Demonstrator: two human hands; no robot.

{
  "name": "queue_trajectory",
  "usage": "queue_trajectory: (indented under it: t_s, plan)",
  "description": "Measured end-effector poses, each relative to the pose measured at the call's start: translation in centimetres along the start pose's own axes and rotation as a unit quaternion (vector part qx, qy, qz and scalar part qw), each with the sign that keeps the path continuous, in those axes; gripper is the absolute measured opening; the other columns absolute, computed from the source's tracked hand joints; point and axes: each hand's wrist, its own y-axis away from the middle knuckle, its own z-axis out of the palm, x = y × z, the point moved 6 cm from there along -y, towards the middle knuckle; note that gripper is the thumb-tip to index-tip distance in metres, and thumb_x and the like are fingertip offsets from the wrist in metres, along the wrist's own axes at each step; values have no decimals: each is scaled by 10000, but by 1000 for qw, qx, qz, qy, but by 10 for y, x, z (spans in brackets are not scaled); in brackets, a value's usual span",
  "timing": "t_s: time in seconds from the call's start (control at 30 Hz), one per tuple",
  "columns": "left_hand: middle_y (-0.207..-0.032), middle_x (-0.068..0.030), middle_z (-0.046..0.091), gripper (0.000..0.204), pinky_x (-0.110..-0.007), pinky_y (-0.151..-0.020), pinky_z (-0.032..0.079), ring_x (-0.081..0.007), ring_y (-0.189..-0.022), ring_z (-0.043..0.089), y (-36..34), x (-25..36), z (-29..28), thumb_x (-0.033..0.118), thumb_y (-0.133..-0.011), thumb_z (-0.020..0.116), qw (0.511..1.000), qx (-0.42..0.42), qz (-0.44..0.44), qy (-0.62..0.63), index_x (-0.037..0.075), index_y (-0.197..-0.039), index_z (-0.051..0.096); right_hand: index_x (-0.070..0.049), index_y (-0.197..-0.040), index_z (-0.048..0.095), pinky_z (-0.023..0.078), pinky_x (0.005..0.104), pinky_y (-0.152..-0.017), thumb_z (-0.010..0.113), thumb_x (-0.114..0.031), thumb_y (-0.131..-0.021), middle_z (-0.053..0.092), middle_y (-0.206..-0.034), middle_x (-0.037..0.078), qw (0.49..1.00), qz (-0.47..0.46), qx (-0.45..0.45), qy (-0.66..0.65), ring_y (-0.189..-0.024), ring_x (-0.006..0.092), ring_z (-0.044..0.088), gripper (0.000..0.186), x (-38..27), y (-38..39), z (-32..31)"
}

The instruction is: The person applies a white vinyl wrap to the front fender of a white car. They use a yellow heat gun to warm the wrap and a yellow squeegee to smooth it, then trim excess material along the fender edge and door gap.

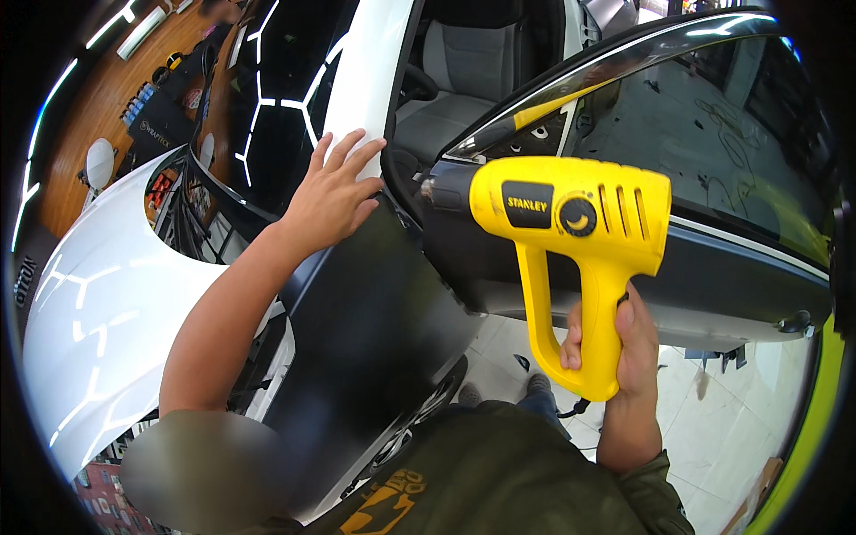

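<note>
My left hand (332, 198) has its fingers spread, with the fingertips resting on the lower end of the car's white windshield pillar (358, 89), just above the dark grey front fender (374, 285). A yellow heat gun (575, 214) with a black round dial is gripped by its handle in my right hand (635, 343). Its dark nozzle (448, 189) points left toward the gap between fender and open door, a short way from my left hand. Whether the gun is running cannot be seen.
At right the car door (749, 281) stands open, its window glass (713, 143) raised. Grey seats (464, 62) show inside. The white hood (98, 312) curves away at left. Below the fender is a wheel (406, 441). A cord hangs from the gun toward the tiled floor (713, 419).
</note>
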Motion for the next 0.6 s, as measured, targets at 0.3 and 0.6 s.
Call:
queue_trajectory:
  t_s: [0.3,0.6]
  plan:
    - [-1454,-157,429,348,-543,-1146,214,-359,-1380,345,11,2,-12,194,-843,690,997,9,-37,67,78,-1165,622,36,-1249,456,511,318,-565,645,-376,-920,630,-871,211,985,40,57,157,-599,239,619,560,-2,117,-62]
    - [-1266,-143,604,639,-450,-931,524,-292,-1098,632,116,299,68,469,-973,546,31,-287,-383,878,74,-1447,380,-35,-1384,452,514,434,-904,567,-357,-927,638,-1145,267,772,364,-207,479,-1014,419,648,571,59,90,-78]
